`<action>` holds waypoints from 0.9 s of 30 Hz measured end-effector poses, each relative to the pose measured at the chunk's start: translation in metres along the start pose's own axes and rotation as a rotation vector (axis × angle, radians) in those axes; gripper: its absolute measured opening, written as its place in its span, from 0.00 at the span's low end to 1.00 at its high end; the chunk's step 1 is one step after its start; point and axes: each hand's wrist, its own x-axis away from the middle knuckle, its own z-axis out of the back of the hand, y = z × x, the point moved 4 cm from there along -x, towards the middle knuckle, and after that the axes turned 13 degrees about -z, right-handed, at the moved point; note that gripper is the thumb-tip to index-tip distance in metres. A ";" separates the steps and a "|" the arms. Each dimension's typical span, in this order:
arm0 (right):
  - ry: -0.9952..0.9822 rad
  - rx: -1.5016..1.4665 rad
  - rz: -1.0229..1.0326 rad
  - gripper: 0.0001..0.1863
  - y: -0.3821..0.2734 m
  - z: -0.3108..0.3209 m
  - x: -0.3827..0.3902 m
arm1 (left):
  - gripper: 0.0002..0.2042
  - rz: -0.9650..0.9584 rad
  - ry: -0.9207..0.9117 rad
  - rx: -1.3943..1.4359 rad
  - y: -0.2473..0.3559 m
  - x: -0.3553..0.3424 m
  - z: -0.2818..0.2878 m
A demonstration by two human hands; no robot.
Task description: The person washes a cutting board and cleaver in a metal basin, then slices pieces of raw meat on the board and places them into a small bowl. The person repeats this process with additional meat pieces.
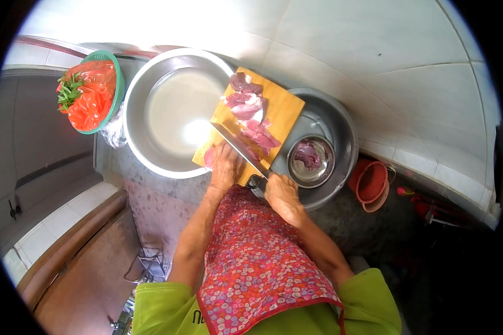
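Note:
A wooden cutting board (285, 109) lies tilted across the rims of two metal basins. My right hand (283, 192) is closed round the handle of a kitchen knife (237, 146), whose blade runs up and left across the board. Just left of the blade, my left hand (227, 164) presses down with bent fingers on meat that it mostly hides. A small slice of meat (209, 158) shows beside those fingers. Beyond the blade lie red meat slices (261, 134), and larger chunks of meat (245, 104) sit toward the board's far end.
At left, a large metal basin (135, 120) holds cloudy water. The grey basin (347, 151) at right contains a small metal bowl (328, 174) with meat. A green basket (119, 89) carries a red plastic bag and green leaves. Red buckets (370, 184) stand far right, below the tiled wall.

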 end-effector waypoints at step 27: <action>-0.014 0.078 0.040 0.11 0.021 -0.011 -0.038 | 0.13 0.046 0.010 0.057 -0.005 0.005 -0.004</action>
